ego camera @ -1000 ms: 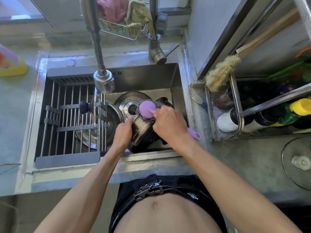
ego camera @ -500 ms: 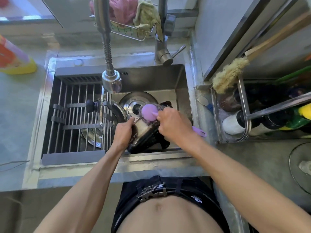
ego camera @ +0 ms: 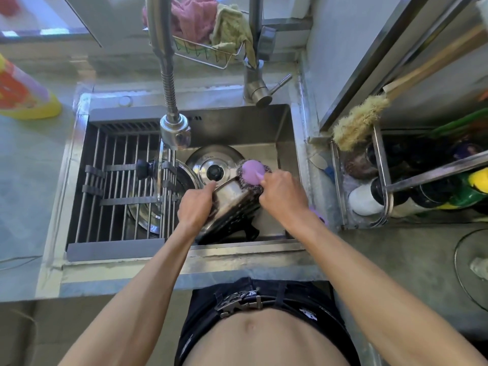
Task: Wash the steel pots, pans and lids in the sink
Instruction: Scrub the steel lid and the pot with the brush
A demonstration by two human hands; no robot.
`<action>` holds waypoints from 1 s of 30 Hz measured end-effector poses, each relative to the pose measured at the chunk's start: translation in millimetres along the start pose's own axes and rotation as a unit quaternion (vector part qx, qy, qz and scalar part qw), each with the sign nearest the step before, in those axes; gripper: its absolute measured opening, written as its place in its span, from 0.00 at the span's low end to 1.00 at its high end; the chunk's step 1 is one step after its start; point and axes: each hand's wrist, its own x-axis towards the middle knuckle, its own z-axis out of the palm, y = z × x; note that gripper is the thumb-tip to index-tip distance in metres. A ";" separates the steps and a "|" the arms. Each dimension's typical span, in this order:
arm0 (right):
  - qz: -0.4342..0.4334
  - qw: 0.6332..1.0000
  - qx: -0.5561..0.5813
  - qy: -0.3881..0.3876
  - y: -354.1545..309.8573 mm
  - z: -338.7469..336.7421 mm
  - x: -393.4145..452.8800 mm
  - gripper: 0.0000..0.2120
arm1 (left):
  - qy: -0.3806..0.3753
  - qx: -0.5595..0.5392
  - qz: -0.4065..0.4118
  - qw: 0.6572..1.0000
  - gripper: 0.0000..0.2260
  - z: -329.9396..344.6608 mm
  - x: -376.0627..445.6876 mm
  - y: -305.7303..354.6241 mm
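Right hand (ego camera: 282, 196) is wrapped around the purple scrubber (ego camera: 252, 172), pressing its wire pad on the steel pot (ego camera: 232, 207). Left hand (ego camera: 195, 210) grips the pot's rim, tilted in the sink (ego camera: 285, 133). A lid (ego camera: 211, 161) lies just behind, another under the rack (ego camera: 118, 186).

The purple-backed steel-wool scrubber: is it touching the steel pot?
Touching. In the head view the right hand presses the purple-backed scrubber onto the tilted steel pot, with no gap visible.
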 end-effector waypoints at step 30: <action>-0.121 0.992 -0.038 -0.013 -8.9 4.2 -14.5 0.12 | 0.023 0.073 0.018 0.997 0.31 13.2 -2.7 11.5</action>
